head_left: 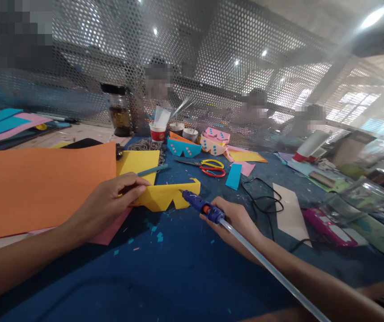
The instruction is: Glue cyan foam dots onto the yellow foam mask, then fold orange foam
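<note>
My left hand (120, 194) pinches the left end of a yellow paper piece (160, 197), shaped like a pair of glasses with a notch along its lower edge. Its right end is folded back. In my right hand (234, 217) is a blue hot glue gun (203, 205), with a long clear glue stick (269, 264) running out of its back. The nozzle points at the front face of the yellow paper, close to or touching it; I cannot tell which. A teal pencil-like stick (152, 170) shows just beyond my left fingers.
Orange sheets (44, 188) cover the left. Scissors (212, 167), finished-looking blue paper glasses (184, 147), a red-and-white cup (157, 133) and a lidded jar (118, 112) stand or lie farther back. A black cable (259, 201) curls right of my hand. Blue scraps (159, 236) dot the table.
</note>
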Demonstrator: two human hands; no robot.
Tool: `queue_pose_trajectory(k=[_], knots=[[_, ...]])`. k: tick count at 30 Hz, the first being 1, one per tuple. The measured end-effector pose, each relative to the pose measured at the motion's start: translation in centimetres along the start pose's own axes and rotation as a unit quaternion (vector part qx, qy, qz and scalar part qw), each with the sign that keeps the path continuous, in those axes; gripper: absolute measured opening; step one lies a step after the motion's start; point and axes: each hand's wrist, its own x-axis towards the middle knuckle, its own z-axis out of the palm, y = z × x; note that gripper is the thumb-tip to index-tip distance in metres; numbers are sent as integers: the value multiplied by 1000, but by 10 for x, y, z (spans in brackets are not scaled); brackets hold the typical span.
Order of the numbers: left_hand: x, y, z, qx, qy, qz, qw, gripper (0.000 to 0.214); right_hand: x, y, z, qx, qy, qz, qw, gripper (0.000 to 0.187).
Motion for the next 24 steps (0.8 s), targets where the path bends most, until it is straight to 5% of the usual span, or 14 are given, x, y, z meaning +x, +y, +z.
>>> queue_pose_trajectory(k=[11, 17, 24], knots=[[0, 0, 1, 3, 4, -7, 1000, 42, 0, -2, -1, 41, 5, -9, 999, 13], [1, -4, -1, 40, 4, 8, 999, 42, 2, -21, -8, 155, 8, 67, 986, 25], [1, -6, 0, 18, -11, -2, 1000, 42, 3, -7, -4, 196, 16, 87, 977, 33]])
